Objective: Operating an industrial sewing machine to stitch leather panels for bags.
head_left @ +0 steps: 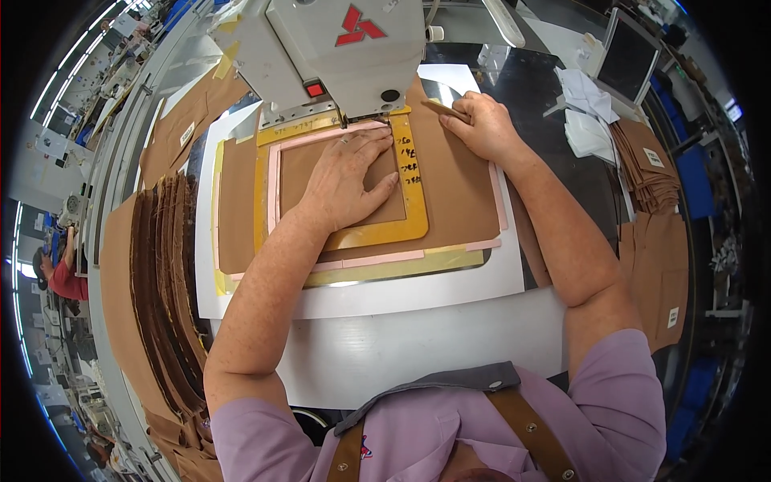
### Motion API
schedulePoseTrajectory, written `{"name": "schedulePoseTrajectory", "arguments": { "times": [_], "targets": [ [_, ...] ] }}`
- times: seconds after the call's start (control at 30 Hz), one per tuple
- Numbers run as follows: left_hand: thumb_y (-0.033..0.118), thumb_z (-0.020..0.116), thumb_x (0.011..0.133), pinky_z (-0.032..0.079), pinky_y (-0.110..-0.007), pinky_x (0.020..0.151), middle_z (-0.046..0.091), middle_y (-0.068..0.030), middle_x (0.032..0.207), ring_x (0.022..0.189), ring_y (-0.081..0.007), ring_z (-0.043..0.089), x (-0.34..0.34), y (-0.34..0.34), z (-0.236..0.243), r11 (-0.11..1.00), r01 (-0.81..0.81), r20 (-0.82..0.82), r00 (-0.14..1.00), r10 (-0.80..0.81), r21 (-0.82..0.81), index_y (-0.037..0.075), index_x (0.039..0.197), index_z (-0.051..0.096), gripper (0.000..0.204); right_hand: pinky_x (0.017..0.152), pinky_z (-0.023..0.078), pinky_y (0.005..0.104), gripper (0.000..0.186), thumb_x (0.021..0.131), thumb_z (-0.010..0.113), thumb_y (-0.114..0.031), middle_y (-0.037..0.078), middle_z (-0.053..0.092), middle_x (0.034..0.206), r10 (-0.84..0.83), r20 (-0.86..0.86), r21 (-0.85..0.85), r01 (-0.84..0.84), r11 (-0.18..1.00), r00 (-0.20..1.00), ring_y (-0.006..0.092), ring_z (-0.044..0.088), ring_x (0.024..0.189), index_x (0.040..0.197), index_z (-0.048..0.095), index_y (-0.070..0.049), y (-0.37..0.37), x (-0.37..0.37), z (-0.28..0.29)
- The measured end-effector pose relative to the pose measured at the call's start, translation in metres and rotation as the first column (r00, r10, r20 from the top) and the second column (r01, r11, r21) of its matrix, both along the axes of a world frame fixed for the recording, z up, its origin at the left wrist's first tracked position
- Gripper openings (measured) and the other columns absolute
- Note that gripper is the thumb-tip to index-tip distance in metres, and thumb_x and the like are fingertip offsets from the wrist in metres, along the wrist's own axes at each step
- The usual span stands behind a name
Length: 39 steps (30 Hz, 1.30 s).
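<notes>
The left hand [351, 178], thumb splayed from flat fingers, lies right on brown cloth [299, 173] inside the yellow frame [377, 234], while the farther right hand [487, 128] pinches a slim tool [444, 108].

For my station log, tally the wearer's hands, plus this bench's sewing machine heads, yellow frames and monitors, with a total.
Hands (left hand, right hand): 2
Sewing machine head: 1
Yellow frame: 1
Monitor: 1
Total: 5
</notes>
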<state>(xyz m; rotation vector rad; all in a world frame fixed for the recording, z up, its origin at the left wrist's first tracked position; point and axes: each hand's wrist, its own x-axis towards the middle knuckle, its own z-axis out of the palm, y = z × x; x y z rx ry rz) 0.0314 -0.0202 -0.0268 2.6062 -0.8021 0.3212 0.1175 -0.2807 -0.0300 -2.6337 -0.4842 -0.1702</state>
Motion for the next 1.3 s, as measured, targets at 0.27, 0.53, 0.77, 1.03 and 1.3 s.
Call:
{"name": "schedulePoseTrajectory", "arguments": {
  "times": [0.27,0.53,0.77,1.03,1.3],
  "targets": [
    [0.033,0.065,0.091,0.036,-0.044,0.115,0.059,-0.0106,0.142,0.134,-0.0279,0.051,0.001,0.004,-0.010,0.999,-0.031,0.036,0.999,0.030,0.025,0.005,0.133,0.060,0.051,0.083,0.048,0.0419,0.010,0.078,0.070,-0.013,0.004,0.065,0.096,0.433,0.558,-0.015,-0.514,0.858,0.708,0.0252,0.063,0.095,0.086,0.067,-0.008,0.018,-0.036,0.024],
    [0.034,0.064,0.091,0.035,-0.045,0.115,0.059,-0.0101,0.142,0.134,-0.0278,0.052,0.001,0.003,-0.007,0.999,-0.031,0.075,0.997,0.028,0.044,0.005,0.134,0.060,0.052,0.081,0.047,0.0387,0.006,0.077,0.068,-0.014,0.002,0.066,0.092,0.768,0.240,-0.015,-0.788,0.615,0.594,0.0209,0.062,0.093,0.076,0.070,-0.008,0.035,-0.078,0.027],
    [0.036,0.067,0.091,0.034,-0.046,0.116,0.059,-0.0094,0.143,0.135,-0.0290,0.052,-0.006,-0.001,0.004,0.996,0.004,0.079,0.997,-0.011,0.094,0.007,0.134,0.061,0.052,0.080,0.049,0.0397,0.009,0.078,0.067,-0.015,0.003,0.063,0.090,0.760,0.231,-0.008,-0.780,0.626,0.608,0.0215,0.062,0.093,0.077,0.073,-0.009,0.030,-0.079,0.025],
    [0.029,0.073,0.089,0.035,-0.045,0.115,0.059,-0.0086,0.143,0.135,-0.0284,0.053,-0.013,0.001,0.002,1.000,-0.007,-0.031,1.000,0.006,-0.010,0.008,0.132,0.063,0.050,0.079,0.052,0.0406,0.012,0.081,0.067,-0.020,0.004,0.060,0.085,0.743,0.136,-0.013,-0.748,0.663,0.656,0.0224,0.063,0.092,0.080,0.074,-0.010,0.030,-0.085,0.034],
    [0.028,0.070,0.090,0.033,-0.045,0.116,0.058,-0.0083,0.145,0.137,-0.0282,0.050,-0.009,0.000,0.004,1.000,-0.015,-0.032,0.999,0.015,0.015,0.007,0.133,0.062,0.049,0.078,0.053,0.0403,0.012,0.083,0.068,-0.021,0.005,0.061,0.086,0.727,0.148,-0.024,-0.732,0.681,0.671,0.0225,0.063,0.093,0.082,0.074,-0.010,0.029,-0.083,0.031]
  ]
}}
